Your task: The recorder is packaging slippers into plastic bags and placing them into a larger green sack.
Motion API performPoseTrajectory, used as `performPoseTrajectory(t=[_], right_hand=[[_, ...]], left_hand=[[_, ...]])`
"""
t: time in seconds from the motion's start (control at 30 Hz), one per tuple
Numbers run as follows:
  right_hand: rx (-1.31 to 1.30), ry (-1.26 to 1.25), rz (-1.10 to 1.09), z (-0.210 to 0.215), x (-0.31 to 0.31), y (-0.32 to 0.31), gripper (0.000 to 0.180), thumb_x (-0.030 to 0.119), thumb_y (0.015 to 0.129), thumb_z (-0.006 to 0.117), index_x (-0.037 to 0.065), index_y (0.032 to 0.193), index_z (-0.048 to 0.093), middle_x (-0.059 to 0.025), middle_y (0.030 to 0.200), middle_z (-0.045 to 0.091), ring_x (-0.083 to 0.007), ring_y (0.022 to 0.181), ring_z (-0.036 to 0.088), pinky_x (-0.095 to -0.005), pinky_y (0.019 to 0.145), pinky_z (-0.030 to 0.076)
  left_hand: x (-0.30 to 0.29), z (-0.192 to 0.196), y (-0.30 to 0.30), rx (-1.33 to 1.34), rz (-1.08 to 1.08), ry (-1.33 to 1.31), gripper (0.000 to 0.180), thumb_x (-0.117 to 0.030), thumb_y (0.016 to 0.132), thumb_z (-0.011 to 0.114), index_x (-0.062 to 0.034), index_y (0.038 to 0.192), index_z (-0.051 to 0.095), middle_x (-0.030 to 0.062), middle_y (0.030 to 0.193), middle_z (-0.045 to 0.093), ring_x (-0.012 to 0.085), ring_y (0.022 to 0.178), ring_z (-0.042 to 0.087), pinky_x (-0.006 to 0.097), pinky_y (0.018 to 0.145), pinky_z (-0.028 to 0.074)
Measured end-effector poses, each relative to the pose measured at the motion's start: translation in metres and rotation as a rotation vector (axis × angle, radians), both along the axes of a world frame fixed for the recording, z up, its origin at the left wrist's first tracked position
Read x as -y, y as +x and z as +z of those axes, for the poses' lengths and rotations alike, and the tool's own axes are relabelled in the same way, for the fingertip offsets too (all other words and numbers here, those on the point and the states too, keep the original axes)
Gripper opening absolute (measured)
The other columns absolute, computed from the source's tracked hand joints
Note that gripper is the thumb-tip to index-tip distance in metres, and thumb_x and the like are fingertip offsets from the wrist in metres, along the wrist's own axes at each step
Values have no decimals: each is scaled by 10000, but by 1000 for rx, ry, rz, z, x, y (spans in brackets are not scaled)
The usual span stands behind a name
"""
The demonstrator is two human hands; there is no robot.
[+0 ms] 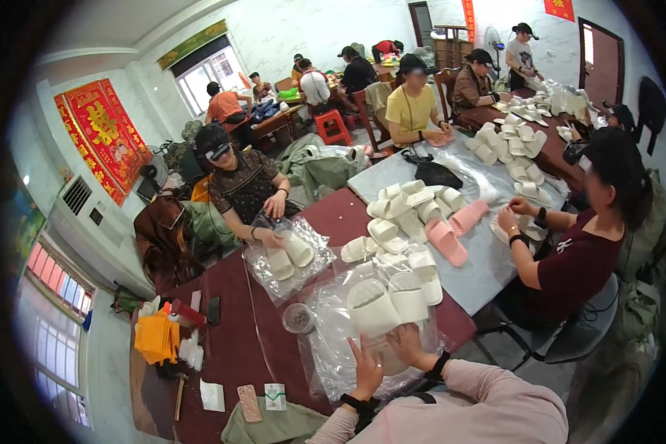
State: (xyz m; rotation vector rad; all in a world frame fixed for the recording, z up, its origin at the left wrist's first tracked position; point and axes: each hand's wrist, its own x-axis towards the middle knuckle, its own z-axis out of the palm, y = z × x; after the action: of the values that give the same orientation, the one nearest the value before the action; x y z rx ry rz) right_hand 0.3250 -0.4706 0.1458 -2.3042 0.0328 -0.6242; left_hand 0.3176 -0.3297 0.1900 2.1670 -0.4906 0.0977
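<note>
A pair of cream slippers [374, 308] with textured straps is in front of me, toes pointing away, over clear plastic bags [329, 355]. My right hand [413, 348] grips the pair at the heel end. Just to its left, my left hand [366, 370] has its fingers stretched apart beside the heel of the left slipper. Whether its fingertips touch the sole is hard to make out. Beyond the pair lie more cream slippers [424, 264] and a pink slipper [445, 240].
Across the dark red table [233, 337], a co-worker handles a bagged pair of slippers [297, 250]. A round tub [297, 318] stands left of my bags. Farther left are a phone [249, 403], a hammer [180, 396] and yellow cloth [157, 337]. Another co-worker [581, 244] sits at right.
</note>
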Motion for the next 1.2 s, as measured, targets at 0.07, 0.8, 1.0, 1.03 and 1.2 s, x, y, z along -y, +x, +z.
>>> performPoseTrajectory(t=[0.07, 0.8, 1.0, 1.03, 1.2], right_hand=[[29, 3, -13, 9, -5, -2, 340, 226, 766, 572, 22, 1029, 501, -212, 968, 497, -370, 947, 441, -472, 827, 315], [-433, 235, 643, 4, 28, 4, 434, 230, 852, 512, 105, 1258, 421, -179, 1276, 421, -359, 1104, 453, -401, 919, 364], [-153, -131, 603, 67, 43, -20, 603, 288, 768, 615, 162, 1304, 370, -171, 1320, 357, -324, 1174, 385, -406, 964, 313], [2, -225, 553, 85, 43, -26, 676, 300, 728, 654, 178, 1318, 348, -152, 1349, 321, -312, 1217, 342, -431, 973, 301], [-142, -446, 557, 98, 41, -32, 830, 268, 644, 715, 187, 1349, 284, -188, 1397, 175, -364, 1285, 181, -546, 1013, 135]], left_hand=[[-9, -14, 3, -43, -51, -34, 710, -6, 793, 476, -85, 1388, 98, 310, 1334, 221, 427, 1177, 339, 409, 930, 359], [-29, -25, 0, -848, -271, -337, 643, 55, 811, 349, -51, 1385, 80, 157, 1007, 577, 208, 874, 576, 300, 778, 468], [-25, -13, 22, -852, -209, -490, 672, 50, 801, 351, -51, 1388, 40, 176, 964, 578, 196, 838, 583, 281, 760, 474], [-24, -10, 23, -845, -243, -494, 694, 50, 800, 348, -59, 1391, 0, 173, 956, 578, 194, 846, 579, 277, 758, 474], [-12, 5, 28, -760, -180, -451, 729, 62, 770, 366, -69, 1394, 12, 112, 865, 595, 146, 703, 553, 246, 658, 460]])
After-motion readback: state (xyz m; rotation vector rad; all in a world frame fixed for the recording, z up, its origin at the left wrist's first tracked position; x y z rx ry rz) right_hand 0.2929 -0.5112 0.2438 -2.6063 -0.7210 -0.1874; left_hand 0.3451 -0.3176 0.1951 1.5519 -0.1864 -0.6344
